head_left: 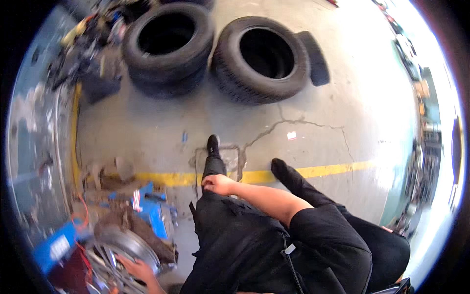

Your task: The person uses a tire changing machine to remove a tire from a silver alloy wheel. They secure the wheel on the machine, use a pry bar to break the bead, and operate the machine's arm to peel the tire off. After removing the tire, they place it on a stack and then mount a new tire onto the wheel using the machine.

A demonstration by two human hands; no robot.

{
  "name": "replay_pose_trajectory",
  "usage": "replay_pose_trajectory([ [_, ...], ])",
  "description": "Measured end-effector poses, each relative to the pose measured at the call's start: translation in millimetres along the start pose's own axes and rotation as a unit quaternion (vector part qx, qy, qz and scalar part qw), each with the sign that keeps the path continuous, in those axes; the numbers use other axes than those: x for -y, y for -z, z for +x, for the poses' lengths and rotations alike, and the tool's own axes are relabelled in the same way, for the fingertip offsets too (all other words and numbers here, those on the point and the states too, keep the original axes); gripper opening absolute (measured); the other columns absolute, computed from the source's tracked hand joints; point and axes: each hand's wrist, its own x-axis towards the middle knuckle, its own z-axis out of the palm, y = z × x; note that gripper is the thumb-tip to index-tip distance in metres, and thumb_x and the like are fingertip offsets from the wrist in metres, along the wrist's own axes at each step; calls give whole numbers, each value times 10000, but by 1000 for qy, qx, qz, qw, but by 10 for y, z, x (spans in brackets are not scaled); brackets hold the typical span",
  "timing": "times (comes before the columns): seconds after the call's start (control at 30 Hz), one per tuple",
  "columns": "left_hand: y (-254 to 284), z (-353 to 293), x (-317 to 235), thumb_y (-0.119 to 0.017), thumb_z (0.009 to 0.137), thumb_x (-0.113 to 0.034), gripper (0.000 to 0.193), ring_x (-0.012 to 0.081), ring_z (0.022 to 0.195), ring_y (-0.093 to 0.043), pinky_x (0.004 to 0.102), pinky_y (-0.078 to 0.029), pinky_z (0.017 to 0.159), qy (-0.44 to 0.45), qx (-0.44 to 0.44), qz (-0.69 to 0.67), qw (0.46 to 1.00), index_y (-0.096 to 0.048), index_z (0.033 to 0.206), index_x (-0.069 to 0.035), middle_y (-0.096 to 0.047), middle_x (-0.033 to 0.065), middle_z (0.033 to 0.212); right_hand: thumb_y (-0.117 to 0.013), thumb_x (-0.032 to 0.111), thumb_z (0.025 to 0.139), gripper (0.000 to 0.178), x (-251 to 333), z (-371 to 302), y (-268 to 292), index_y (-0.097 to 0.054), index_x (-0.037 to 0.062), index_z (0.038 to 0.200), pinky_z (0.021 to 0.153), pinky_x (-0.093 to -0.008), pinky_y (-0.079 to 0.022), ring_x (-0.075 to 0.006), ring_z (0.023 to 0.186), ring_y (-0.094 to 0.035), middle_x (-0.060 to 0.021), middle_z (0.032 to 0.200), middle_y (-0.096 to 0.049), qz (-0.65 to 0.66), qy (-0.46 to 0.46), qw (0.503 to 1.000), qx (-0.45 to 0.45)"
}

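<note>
My right hand point(219, 184) hangs in front of my black trousers at the thigh, its fingers curled closed. Whatever it may hold is hidden. At the lower left, my left hand point(136, 270) rests against a silver metal wheel rim point(132, 245), fingers stretched out across the spokes. The rim lies on its side by a blue machine point(151, 210). A dark brown cloth or cover point(139, 225) is next to the rim, partly around it. An orange-red hose point(84, 215) runs close by. Blur softens the details around the left hand.
Ahead stand stacked tyres point(169, 73) and another tyre point(223, 73), with a dark flat piece point(316, 59) leaning beside it. A yellow line point(323, 170) crosses the cracked concrete floor. Dark clutter point(88, 59) is piled far left; shelving point(426, 161) lines the right.
</note>
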Motion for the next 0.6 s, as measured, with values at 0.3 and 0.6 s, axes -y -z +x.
replay_pose_trajectory([
  [0.3, -356, 964, -2295, -543, 1028, -187, 475, 441, 1396, -566, 509, -454, 1158, -103, 490, 215, 838, -582, 1447, 33, -567, 277, 1524, -710, 376, 949, 404, -2264, -1904, 3589, -805, 104, 1232, 1031, -446, -575, -350, 1155, -745, -175, 1220, -786, 33, -394, 845, -360],
  [0.6, -1276, 1405, -8696, -615, 1085, -361, 387, 359, 1009, -736, 466, -563, 932, -157, 382, -224, 883, -723, 1166, 2, -780, 189, 1097, -737, 388, 977, 425, -3693, -2483, 7944, -770, 30, 1206, 964, -421, -576, -318, 1057, -761, -176, 1115, -798, 91, -262, 842, -463],
])
